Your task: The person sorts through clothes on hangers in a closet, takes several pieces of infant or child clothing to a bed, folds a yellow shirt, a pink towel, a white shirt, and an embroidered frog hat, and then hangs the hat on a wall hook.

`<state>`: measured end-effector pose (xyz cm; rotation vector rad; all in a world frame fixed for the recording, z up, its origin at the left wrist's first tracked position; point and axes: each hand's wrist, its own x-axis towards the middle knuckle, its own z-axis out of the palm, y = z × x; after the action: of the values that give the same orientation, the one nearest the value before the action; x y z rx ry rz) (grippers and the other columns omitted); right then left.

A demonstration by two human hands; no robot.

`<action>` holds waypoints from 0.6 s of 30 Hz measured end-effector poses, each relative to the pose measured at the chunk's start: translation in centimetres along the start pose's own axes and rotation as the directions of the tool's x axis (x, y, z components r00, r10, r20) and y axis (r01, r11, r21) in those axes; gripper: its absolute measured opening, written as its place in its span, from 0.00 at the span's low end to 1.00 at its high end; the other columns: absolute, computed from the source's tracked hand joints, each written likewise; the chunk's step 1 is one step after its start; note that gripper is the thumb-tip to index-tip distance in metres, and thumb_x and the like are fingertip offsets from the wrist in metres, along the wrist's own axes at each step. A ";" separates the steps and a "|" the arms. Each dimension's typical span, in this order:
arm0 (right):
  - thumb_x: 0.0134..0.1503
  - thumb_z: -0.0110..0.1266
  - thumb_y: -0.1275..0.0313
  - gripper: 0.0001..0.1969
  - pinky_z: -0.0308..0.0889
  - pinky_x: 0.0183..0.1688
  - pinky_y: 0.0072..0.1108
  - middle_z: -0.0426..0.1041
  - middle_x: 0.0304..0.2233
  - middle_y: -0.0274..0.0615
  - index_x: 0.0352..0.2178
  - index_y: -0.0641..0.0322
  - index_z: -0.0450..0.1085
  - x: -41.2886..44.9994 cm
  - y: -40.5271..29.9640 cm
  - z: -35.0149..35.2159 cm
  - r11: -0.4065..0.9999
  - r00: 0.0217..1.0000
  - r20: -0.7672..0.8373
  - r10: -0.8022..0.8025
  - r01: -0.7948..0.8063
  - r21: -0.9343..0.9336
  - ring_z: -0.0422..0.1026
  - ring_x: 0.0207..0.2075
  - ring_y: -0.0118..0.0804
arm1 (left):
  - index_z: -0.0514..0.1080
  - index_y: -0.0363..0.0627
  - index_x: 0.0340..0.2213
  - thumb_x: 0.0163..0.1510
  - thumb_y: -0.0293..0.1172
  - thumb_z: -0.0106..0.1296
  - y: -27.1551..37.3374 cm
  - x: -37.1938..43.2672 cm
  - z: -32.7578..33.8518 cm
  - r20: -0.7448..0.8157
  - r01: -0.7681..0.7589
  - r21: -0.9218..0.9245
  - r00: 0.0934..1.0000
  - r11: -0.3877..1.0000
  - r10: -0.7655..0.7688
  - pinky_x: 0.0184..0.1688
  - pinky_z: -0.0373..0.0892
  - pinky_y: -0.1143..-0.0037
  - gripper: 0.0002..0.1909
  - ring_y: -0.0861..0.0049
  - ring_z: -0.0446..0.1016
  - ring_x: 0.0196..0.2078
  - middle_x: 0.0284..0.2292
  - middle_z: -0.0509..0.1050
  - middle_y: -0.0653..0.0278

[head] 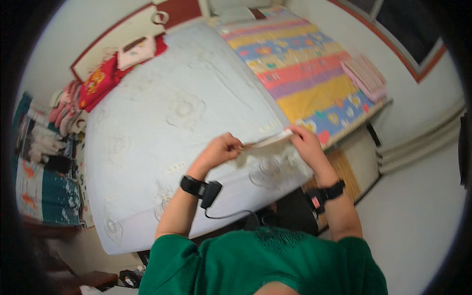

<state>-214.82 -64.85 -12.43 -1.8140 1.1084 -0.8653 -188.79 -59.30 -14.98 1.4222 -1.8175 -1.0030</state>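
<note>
Between my two hands a light-coloured piece of fabric (pixel 271 142) is stretched, blurred, its upper edge taut and its lower part hanging over the front of the bed. My left hand (pixel 225 148) pinches its left end. At the right end, my right hand (pixel 304 142) grips the corner. Beneath both hands lies a mattress with a pale patterned cover (pixel 147 121). A striped, heart-print sheet (pixel 306 70) covers the bed surface to the right of it.
Red bedding (pixel 99 86) and a folded pink cloth (pixel 136 54) lie along the headboard side. Folded striped fabric (pixel 365 75) rests by the right wall. Stacked clothes (pixel 66 110) stand at far left. A cable runs from my left wrist's black device (pixel 210 193).
</note>
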 end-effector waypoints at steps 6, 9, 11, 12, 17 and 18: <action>0.45 0.40 0.79 0.10 0.59 0.33 0.15 0.64 0.27 0.41 0.31 0.68 0.65 -1.3 -1.0 0.7 0.986 0.986 -0.031 -0.165 0.164 -0.017 0.64 0.29 0.31 | 0.66 0.39 0.31 0.44 0.24 0.45 1.7 -1.3 -1.1 -0.200 -0.075 -0.013 0.977 0.997 0.071 0.37 0.61 0.81 0.08 0.81 0.65 0.32 0.28 0.67 0.67; 0.45 0.37 0.80 0.11 0.59 0.32 0.15 0.66 0.27 0.38 0.31 0.68 0.64 -1.0 -0.6 2.5 0.986 0.989 -0.021 -0.147 0.148 0.080 0.63 0.29 0.27 | 0.65 0.40 0.32 0.48 0.25 0.42 1.3 -2.8 -1.5 -0.232 0.001 -0.351 0.969 0.936 -0.088 0.34 0.60 0.84 0.07 0.88 0.62 0.30 0.25 0.67 0.72; 0.46 0.37 0.80 0.11 0.58 0.33 0.14 0.66 0.28 0.36 0.31 0.67 0.65 -0.3 1.1 3.1 0.969 0.994 0.096 0.053 -0.075 0.234 0.63 0.29 0.24 | 0.65 0.41 0.33 0.48 0.26 0.42 2.4 -3.7 -1.7 -0.281 -0.008 -0.473 0.949 0.881 -0.142 0.31 0.60 0.85 0.08 0.89 0.62 0.28 0.25 0.66 0.73; 0.47 0.38 0.80 0.11 0.58 0.35 0.13 0.65 0.29 0.34 0.33 0.66 0.64 0.1 1.2 3.8 0.946 0.994 0.112 0.021 -0.056 0.320 0.62 0.31 0.22 | 0.65 0.41 0.32 0.48 0.27 0.42 2.5 -4.0 -1.7 -0.338 -0.012 -0.414 0.931 0.910 -0.141 0.26 0.59 0.85 0.07 0.89 0.60 0.23 0.21 0.65 0.71; 0.48 0.41 0.76 0.13 0.58 0.39 0.15 0.65 0.33 0.34 0.38 0.65 0.62 -0.5 0.4 7.1 0.892 0.953 0.292 0.085 -0.203 0.403 0.62 0.36 0.24 | 0.66 0.40 0.31 0.47 0.28 0.44 3.4 -7.4 -2.8 -0.510 0.006 -0.270 0.847 0.963 -0.148 0.26 0.60 0.84 0.08 0.86 0.60 0.23 0.21 0.66 0.69; 0.48 0.43 0.75 0.14 0.58 0.40 0.16 0.65 0.35 0.36 0.38 0.66 0.62 -0.7 -0.2 7.5 0.923 0.932 0.354 0.073 -0.197 0.329 0.63 0.37 0.26 | 0.67 0.39 0.31 0.46 0.28 0.45 3.5 -8.1 -2.9 -0.535 0.030 -0.265 0.827 0.964 -0.173 0.28 0.60 0.84 0.08 0.87 0.61 0.24 0.22 0.66 0.70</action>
<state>-208.62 -62.00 -15.56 -1.4871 0.7861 -0.5990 -186.25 -51.47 -10.63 1.4713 -1.1585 -0.7266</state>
